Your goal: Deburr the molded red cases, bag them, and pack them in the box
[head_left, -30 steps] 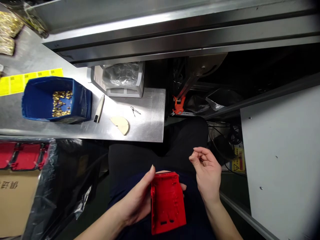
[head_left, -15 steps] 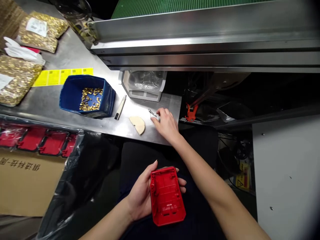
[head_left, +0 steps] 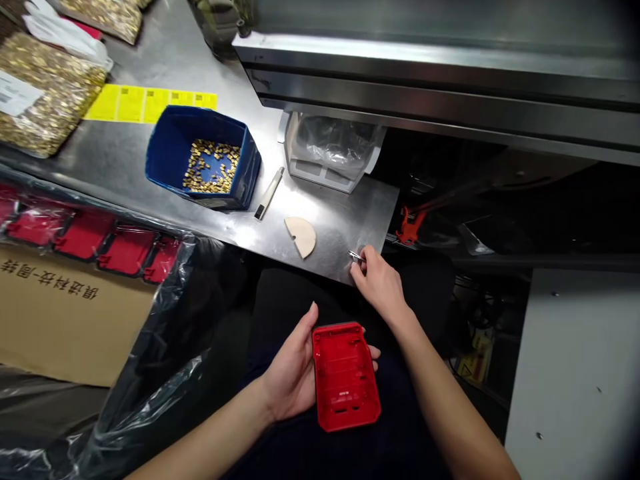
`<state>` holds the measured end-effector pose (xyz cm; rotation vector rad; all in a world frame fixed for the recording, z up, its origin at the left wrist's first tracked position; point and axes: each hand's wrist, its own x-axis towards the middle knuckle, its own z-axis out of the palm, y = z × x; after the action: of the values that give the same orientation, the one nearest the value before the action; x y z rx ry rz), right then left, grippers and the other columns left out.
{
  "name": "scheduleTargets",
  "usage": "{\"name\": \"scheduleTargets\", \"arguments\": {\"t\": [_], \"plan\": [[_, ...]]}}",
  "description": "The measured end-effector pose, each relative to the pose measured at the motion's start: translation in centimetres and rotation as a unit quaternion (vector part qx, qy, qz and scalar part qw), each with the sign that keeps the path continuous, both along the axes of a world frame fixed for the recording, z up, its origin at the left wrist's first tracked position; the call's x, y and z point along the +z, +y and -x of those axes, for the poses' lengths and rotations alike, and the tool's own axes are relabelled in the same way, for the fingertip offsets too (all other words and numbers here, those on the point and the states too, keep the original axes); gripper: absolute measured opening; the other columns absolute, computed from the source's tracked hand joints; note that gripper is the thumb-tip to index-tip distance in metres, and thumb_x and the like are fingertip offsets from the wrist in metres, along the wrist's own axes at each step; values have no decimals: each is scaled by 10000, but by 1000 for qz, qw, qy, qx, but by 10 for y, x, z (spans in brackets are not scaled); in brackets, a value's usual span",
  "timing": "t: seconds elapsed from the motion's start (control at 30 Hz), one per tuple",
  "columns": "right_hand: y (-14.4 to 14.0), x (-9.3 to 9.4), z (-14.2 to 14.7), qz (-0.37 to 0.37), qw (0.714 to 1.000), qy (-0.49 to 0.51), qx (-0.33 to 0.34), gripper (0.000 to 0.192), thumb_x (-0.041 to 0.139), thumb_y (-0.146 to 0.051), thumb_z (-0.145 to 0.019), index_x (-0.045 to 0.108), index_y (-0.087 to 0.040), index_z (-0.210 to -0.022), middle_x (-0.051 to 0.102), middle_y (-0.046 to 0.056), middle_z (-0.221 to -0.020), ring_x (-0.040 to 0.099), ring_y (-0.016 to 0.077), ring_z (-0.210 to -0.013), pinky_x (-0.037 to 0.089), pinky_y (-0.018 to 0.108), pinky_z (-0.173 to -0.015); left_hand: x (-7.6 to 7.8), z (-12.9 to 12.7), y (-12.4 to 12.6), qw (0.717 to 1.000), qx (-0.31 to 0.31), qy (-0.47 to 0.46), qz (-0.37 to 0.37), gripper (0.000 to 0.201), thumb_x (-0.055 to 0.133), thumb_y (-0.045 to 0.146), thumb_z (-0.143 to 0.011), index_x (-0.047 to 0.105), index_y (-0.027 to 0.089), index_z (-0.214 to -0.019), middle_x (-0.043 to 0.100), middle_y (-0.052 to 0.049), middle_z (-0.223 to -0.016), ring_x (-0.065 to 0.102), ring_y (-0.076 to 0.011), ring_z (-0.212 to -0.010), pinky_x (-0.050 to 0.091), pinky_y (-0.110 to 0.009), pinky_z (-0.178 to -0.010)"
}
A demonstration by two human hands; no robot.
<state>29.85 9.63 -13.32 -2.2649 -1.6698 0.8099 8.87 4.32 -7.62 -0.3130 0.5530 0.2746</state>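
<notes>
My left hand [head_left: 295,373] is wrapped round a red plastic housing [head_left: 346,380], its hollow inside turned up and a dark rim along its upper edge. The fingers pass beneath it and show on its right side. At the metal table's front corner, my right hand [head_left: 380,283] pinches a small shiny nail clipper [head_left: 355,256] between thumb and fingers; most of the clipper is hidden by them. Left of that hand, a pale half-round disc [head_left: 302,237] with a notch lies on the table. A utility knife [head_left: 269,193] rests farther left.
A blue bin [head_left: 165,153] holds small brass pieces. Behind the disc stands a grey bin [head_left: 325,177] with clear plastic inside. A metal rail [head_left: 425,87] crosses above. At left, a plastic-lined carton holds red parts [head_left: 127,250] and cardboard [head_left: 75,313]. Bagged brass pieces [head_left: 55,93] lie beyond.
My right hand has closed on the nail clipper, picked it up and drawn it back toward me and to the right. My left hand still holds the red housing. The view has shifted.
</notes>
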Motion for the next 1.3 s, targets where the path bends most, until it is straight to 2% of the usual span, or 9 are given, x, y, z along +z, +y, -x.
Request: {"name": "scheduleTargets", "arguments": {"t": [0.1,0.17,0.23,0.33,0.43,0.53,0.63,0.8,1.3], "plan": [[-21,11,-12,0,995,85,-58,138,570,-379,-945,562,-247,-982,632,-23,-805,583,157,-657,412,268,-618,-1,0,-2,998,6,-3,-57,834,649,727,-859,615,46,-1339,628,-296,-1385,623,-404,-1271,428,-533,-1116],[-35,30,-18,-23,979,167,-117,191,594,-419,-951,602,-243,-1025,624,-24,-810,567,140,-644,445,255,-609,1,-1,-4,994,0,-1,-109,827,847,567,-762,579,104,-1393,607,-271,-1425,582,-428,-1317,406,-567,-1128],[-51,57,-22,-44,965,213,-146,228,612,-435,-961,647,-244,-1081,638,-13,-842,568,136,-665,466,247,-608,3,-3,-4,989,-22,7,-144,872,934,374,-698,535,163,-1443,613,-235,-1429,581,-417,-1318,408,-566,-1123],[-77,99,-20,-56,964,236,-108,191,642,-388,-973,685,-278,-1124,676,-10,-919,617,136,-767,505,236,-686,7,-10,-3,984,-51,16,-167,865,933,244,-681,528,200,-1443,642,-181,-1381,624,-350,-1251,453,-485,-1075],[-98,123,-11,-46,968,247,-12,183,657,-293,-975,679,-298,-1157,673,-20,-921,627,127,-787,512,235,-714,10,-19,-2,982,-51,7,-182,799,918,231,-697,546,200,-1404,665,-145,-1291,648,-290,-1160,474,-411,-1020],[-111,124,-1,-50,970,231,58,207,623,-223,-991,655,-258,-1192,665,-11,-885,605,128,-729,506,260,-679,12,-26,-3,978,-64,-2,-197,619,895,232,-738,610,190,-1286,680,-96,-1139,657,-238,-1045,487,-356,-956],[-119,116,6,-92,973,196,74,191,610,-194,-991,655,-220,-1175,675,4,-871,623,147,-737,517,287,-692,14,-31,-5,973,-78,0,-217,511,884,283,-768,646,160,-1204,659,-73,-1027,633,-195,-951,485,-289,-859],[-125,109,7,-108,977,171,70,175,607,-186,-988,656,-220,-1153,688,14,-865,648,173,-744,529,313,-702,16,-36,-8,965,-100,-1,-242,514,864,342,-792,652,122,-1204,652,-103,-1017,599,-200,-927,477,-275,-790],[-131,112,-1,-96,974,187,82,177,558,-133,-992,662,-227,-1102,702,23,-924,645,175,-782,510,336,-710,18,-38,-9,955,-128,27,-266,580,882,267,-785,609,161,-1285,640,-39,-955,565,-149,-849,458,-249,-768]]}}
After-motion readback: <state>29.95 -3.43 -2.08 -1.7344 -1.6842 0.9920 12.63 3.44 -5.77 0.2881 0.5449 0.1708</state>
